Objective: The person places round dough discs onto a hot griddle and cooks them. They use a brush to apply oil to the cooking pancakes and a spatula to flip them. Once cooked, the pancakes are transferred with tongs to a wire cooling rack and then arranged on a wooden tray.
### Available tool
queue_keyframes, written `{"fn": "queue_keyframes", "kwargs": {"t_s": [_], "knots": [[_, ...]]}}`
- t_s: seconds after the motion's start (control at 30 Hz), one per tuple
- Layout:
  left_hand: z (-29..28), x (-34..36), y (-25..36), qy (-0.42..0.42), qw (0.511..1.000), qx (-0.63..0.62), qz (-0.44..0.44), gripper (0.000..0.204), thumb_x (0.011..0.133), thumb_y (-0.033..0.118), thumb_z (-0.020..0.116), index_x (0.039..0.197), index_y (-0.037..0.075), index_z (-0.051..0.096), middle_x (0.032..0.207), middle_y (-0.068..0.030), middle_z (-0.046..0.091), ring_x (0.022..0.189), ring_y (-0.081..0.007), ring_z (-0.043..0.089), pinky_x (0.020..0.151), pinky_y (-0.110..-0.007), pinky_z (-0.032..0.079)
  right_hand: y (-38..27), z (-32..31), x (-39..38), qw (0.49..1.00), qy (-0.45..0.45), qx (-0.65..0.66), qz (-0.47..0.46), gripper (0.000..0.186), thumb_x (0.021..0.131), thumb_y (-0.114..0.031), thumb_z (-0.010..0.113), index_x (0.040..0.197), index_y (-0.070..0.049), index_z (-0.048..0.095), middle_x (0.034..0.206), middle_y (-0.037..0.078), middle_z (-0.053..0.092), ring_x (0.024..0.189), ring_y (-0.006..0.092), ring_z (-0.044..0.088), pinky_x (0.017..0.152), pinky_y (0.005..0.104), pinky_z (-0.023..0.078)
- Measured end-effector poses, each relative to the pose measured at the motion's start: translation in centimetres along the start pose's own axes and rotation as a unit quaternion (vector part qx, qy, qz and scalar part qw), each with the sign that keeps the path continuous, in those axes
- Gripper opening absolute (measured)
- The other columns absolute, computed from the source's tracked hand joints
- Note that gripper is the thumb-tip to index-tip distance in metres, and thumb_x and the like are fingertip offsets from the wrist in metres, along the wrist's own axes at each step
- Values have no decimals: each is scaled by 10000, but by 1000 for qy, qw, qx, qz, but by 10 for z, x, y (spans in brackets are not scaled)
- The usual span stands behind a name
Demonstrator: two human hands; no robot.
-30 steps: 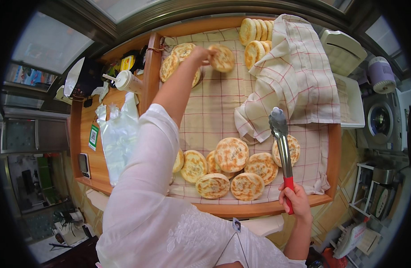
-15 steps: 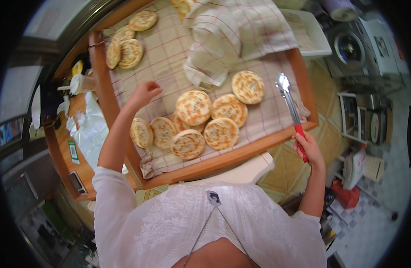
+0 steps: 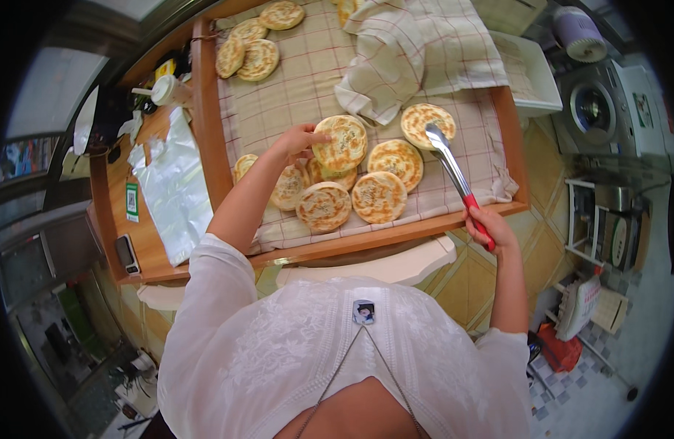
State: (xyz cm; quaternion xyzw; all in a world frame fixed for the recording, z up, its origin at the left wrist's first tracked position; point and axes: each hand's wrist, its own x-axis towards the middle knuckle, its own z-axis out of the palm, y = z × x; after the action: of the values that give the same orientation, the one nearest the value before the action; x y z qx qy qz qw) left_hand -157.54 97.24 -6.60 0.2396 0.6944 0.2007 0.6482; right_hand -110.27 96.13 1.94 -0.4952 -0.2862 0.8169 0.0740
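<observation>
At the left edge of a round browned flatbread (image 3: 342, 150) on top of the pile, my left hand (image 3: 300, 141) grips with the thumb on its upper face; the other fingers are partly hidden. My right hand (image 3: 492, 228) is closed round the red handle of metal tongs (image 3: 454, 168). Their silver tip overlaps the lower right part of another flatbread (image 3: 421, 119); whether they touch, I cannot tell. Several more flatbreads, among them one flatbread (image 3: 379, 197) near the front, lie close together on the checked cloth (image 3: 278, 110). My left forearm covers part of the leftmost ones.
A wooden rim (image 3: 352, 246) borders the cloth-lined tray. More flatbreads (image 3: 259, 60) lie at its far left, and a folded cloth (image 3: 384, 66) at the back. Plastic bags (image 3: 177, 197), a lidded cup (image 3: 169, 91) and a phone (image 3: 128, 254) rest on the left side table.
My left hand has moved right from above the cloth onto the top flatbread. The tongs have swung left, their tip now over the right-hand flatbread. The whole view has shifted.
</observation>
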Motion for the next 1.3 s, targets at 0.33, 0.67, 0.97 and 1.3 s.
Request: {"fn": "queue_keyframes", "kwargs": {"t_s": [0.33, 0.67, 0.97, 1.3], "knots": [[-114, 52, 57, 126, 956, -227, 139, 311, 829, 270, 700, 1044, 85, 572, 949, -17, 601, 858, -151, 591, 719, -317, 509, 10, 44, -34, 1000, -19, -20, -3, 226, 947, -241, 499, 964, -22, 548, 594, 79, 559, 329, 63, 366, 316, 192, 265], [-150, 31, 58, 264, 942, -5, 207, 425, 819, 245, 674, 1134, -29, 591, 1030, -122, 654, 899, -221, 628, 769, -320, 493, -30, 97, 36, 992, -48, -116, 7, 196, 952, -219, 483, 937, -30, 531, 610, 52, 555, 354, 57, 384, 334, 188, 292], [-124, -72, -60, 268, 900, 285, 193, 412, 796, 252, 662, 1108, -12, 602, 1080, -190, 633, 992, -309, 615, 860, -376, 482, -91, 206, 197, 973, -137, -171, -77, 275, 937, -291, 524, 954, -18, 546, 644, 34, 563, 405, 48, 409, 388, 197, 329], [-125, -94, -88, 261, 863, 372, 220, 462, 781, 187, 648, 1188, -2, 536, 1119, -211, 596, 1051, -359, 558, 914, -398, 448, -85, 174, 183, 951, -98, -291, -30, 281, 910, -298, 571, 958, -21, 563, 668, 36, 570, 415, 49, 426, 375, 191, 324]]}}
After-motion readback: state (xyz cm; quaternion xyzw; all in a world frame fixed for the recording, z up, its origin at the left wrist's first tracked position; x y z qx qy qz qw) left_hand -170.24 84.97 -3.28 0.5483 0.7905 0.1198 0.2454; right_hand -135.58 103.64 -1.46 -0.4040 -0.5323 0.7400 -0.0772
